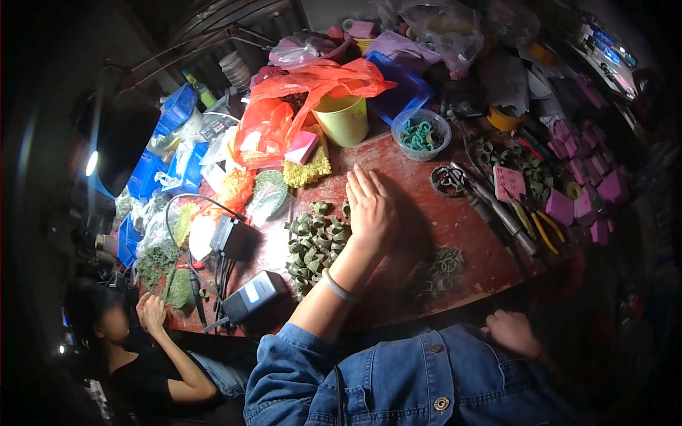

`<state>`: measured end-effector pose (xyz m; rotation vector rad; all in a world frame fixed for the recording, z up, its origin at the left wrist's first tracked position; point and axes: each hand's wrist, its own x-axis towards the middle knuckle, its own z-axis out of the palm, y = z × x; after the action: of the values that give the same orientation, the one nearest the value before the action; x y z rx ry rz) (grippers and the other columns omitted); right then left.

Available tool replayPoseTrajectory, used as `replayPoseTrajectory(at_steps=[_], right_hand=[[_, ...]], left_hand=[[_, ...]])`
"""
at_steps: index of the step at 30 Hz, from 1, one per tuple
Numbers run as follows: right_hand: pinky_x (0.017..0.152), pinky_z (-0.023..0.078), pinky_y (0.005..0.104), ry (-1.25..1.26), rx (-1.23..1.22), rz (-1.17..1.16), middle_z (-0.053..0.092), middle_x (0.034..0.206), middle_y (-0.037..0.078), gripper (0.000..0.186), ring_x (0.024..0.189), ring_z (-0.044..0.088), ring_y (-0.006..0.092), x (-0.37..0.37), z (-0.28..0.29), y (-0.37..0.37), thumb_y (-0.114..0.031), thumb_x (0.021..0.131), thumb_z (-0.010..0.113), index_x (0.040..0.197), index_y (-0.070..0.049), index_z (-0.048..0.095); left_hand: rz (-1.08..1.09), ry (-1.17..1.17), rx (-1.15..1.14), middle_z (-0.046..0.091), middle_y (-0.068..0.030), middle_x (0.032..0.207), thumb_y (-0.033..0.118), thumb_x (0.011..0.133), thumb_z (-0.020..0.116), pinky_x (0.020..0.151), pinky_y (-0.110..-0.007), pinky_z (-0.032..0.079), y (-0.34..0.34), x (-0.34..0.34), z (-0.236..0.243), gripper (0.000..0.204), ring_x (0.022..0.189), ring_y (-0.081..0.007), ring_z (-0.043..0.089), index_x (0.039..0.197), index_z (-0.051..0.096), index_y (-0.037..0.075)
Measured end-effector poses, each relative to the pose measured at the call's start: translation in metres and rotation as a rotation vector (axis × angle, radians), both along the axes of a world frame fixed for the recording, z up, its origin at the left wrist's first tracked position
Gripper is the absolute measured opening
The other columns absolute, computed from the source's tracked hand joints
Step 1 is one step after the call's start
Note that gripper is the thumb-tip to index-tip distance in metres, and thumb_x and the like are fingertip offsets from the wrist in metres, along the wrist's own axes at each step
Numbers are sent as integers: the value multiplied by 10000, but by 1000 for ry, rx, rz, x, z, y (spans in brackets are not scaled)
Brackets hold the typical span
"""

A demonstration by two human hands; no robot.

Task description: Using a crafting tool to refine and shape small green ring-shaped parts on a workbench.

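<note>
Green ring-shaped pieces [312,245] are lying heaped on the red-brown surface [426,220] — left hand [368,206] is resting flat, fingers spread, touching them; right hand [513,332] is sitting loosely curled, empty, at the surface's edge.

My left hand [369,206] lies flat mid-table [426,213], touching the right side of a heap of rings [312,245]. A smaller ring heap [437,270] sits near the front edge to its right. The cup [344,119] and the bowl [421,133] are toward the back, pliers [536,224] at the right edge. My right hand [513,332] is off the front edge.
</note>
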<state>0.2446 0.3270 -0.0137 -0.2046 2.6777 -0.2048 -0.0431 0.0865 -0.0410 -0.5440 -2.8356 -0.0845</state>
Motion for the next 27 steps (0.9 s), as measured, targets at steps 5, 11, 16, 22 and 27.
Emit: replayPoseTrajectory(at_steps=[5, 11, 16, 22, 27], right_hand=[[731, 538, 418, -46, -15, 11, 652, 893, 161, 280, 831, 674, 322, -3, 2, -3, -304, 934, 587, 887, -37, 658], [763, 520, 438, -53, -67, -1, 654, 906, 179, 283, 839, 666, 334, -2, -1, -4, -295, 936, 573, 895, -29, 661], [769, 515, 443, -48, -62, 30, 655, 910, 182, 295, 839, 664, 341, -6, -6, -6, -299, 941, 557, 899, -28, 664], [774, 518, 445, -50, -64, 46, 655, 908, 190, 317, 842, 663, 346, -6, -12, -5, -312, 949, 538, 897, -24, 658], [780, 519, 451, -78, -66, 6, 654, 909, 195, 327, 849, 662, 354, -7, -11, -6, -316, 953, 525, 903, -20, 653]], left_hand=[[-154, 87, 316, 197, -401, 1509, 211, 951, 514, 1176, -514, 227, 0, -2, -11, 647, 1412, -542, 216, 1424, 283, -164], [-45, 18, 356, 121, -384, 1540, 350, 961, 539, 1174, -558, 155, -9, 15, 2, 761, 1437, -533, 134, 1461, 239, -139], [70, 78, 296, 199, -365, 1520, 470, 959, 506, 1164, -579, 168, -22, -1, 1, 766, 1416, -535, 182, 1508, 274, -12], [137, 67, 192, 359, -354, 1444, 523, 950, 454, 1164, -549, 202, -25, -23, 0, 773, 1370, -500, 316, 1508, 297, 12], [-4, 85, 248, 316, -335, 1488, 522, 944, 467, 1170, -520, 215, -25, -26, -8, 787, 1374, -481, 327, 1512, 285, 9]])
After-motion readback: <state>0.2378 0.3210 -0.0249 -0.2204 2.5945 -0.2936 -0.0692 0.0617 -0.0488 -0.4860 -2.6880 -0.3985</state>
